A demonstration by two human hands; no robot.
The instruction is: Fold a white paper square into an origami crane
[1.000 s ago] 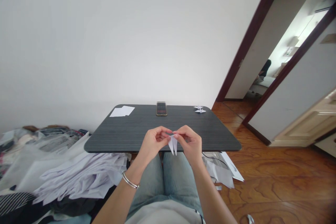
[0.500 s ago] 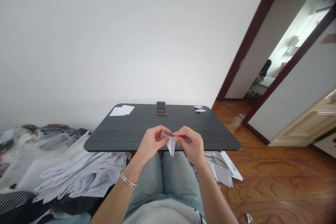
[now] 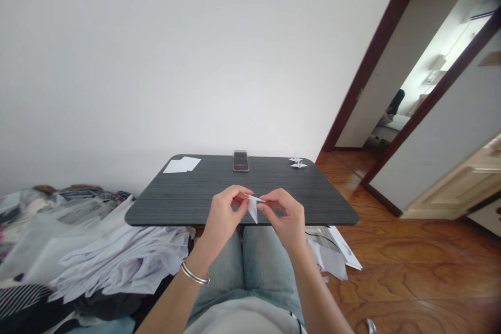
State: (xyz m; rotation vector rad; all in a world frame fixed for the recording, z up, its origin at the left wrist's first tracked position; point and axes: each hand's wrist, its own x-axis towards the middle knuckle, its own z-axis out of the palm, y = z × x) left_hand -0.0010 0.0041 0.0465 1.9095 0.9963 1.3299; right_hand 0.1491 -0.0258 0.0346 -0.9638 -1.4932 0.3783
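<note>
Dark, seemingly laminate desk (image 3: pixel 176 198) behind paper (image 3: pixel 252 210)

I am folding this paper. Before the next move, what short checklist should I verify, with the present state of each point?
Left hand fingers on the folded white paper: ok.
Right hand fingers on the paper: ok.
Paper held up, off the dark table: ok.
Creases sharp and edges aligned: cannot tell, too small to see.
Silver bangle on the left wrist, apart from the paper: ok.

Matt paper (image 3: pixel 252 210) (white), glossy wooden floor (image 3: pixel 410 266).
</note>
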